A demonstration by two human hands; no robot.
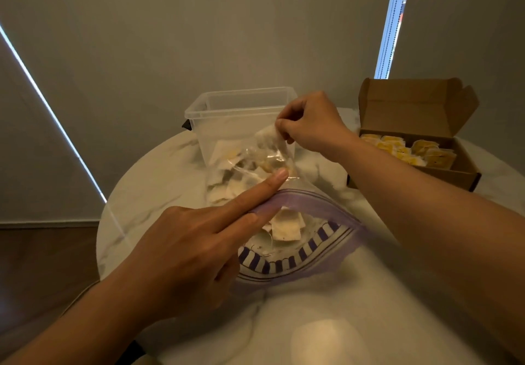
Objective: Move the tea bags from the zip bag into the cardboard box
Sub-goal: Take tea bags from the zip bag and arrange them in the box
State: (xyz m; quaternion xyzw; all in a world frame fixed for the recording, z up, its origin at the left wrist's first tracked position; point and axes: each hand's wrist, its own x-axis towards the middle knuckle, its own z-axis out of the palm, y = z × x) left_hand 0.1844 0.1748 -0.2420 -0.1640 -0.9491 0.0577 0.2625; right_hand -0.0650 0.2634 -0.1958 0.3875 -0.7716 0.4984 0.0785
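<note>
Right hand [312, 124] pinches zip bag [326, 234] at far end; left hand [184, 251] grips mouth.

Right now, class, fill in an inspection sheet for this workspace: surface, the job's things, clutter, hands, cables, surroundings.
Surface: round white marble table.
Job's things: zip bag, mouth open toward the camera, tea bags inside; open box at the right, holding yellow tea bags.
Clutter: clear tub behind the zip bag.
Hands: left hand grips the bag's mouth, index finger straight along its top; right hand pinches its far end, raised off the table.
Cables: nothing seen.
Surroundings: drawn blinds with bright gaps; wood floor at the left.
</note>
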